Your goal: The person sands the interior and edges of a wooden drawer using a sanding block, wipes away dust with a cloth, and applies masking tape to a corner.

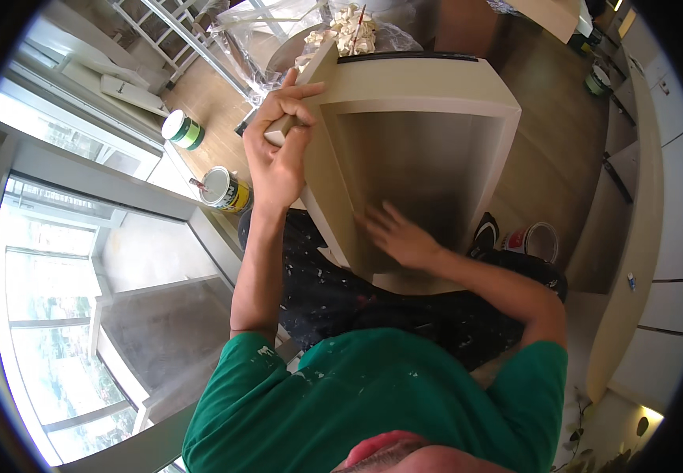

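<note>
A pale beige drawer-like box (319, 158) with a grey-brown inside stands tilted between my knees, its open side toward me. At its upper left edge is my left hand (278, 162), the fingers curled round a small pale block (281, 128), with one or two fingertips on the box's rim. What kind of block it is, I cannot make out. My right hand (400, 236) reaches into the lower part of the box with its fingers spread, slightly blurred. It holds nothing that I can see, and whether it touches the inner surface I cannot tell.
Paint cans stand on the floor: an open one with a brush (217, 188), a green-banded one (182, 130) and a reddish one (537, 240). Beyond the box lie plastic sheeting (239, 47) and a pale crumpled heap (351, 30). Window frames (3, 165) run along the left, cabinets (676, 158) along the right.
</note>
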Demonstrator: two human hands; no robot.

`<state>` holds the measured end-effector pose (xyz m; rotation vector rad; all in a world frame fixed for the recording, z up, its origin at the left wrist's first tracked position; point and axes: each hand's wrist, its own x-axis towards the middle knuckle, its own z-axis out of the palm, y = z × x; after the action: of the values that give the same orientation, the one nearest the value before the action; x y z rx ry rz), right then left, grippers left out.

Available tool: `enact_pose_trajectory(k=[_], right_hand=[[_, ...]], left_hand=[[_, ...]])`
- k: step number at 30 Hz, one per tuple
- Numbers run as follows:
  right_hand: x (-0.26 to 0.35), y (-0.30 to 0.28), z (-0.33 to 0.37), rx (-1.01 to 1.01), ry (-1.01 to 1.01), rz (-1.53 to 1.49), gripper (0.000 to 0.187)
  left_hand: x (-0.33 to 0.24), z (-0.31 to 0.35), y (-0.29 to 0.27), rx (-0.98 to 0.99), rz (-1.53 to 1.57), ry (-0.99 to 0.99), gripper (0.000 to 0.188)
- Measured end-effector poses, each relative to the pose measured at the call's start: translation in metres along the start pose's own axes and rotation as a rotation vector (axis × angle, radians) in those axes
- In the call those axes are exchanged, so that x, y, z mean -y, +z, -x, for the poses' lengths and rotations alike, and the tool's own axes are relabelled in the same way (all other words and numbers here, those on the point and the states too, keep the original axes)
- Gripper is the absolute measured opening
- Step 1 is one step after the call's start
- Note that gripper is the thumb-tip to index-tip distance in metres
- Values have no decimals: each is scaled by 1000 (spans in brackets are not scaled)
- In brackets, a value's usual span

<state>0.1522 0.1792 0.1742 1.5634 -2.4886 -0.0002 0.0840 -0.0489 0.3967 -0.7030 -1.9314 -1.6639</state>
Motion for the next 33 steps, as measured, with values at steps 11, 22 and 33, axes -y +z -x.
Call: enact_pose_trajectory(k=[11,22,33], right_hand=[[-38,-122,-104,-756,369,-462,89],[4,-48,-28,-297,336,-782,62],[44,29,-73,-528,324,-990,78]], left_hand=[[-1,-2,8,25,-25,25,12],[16,2,-24,13,-28,-9,14],[39,-15,-25,20,-8,49,20]])
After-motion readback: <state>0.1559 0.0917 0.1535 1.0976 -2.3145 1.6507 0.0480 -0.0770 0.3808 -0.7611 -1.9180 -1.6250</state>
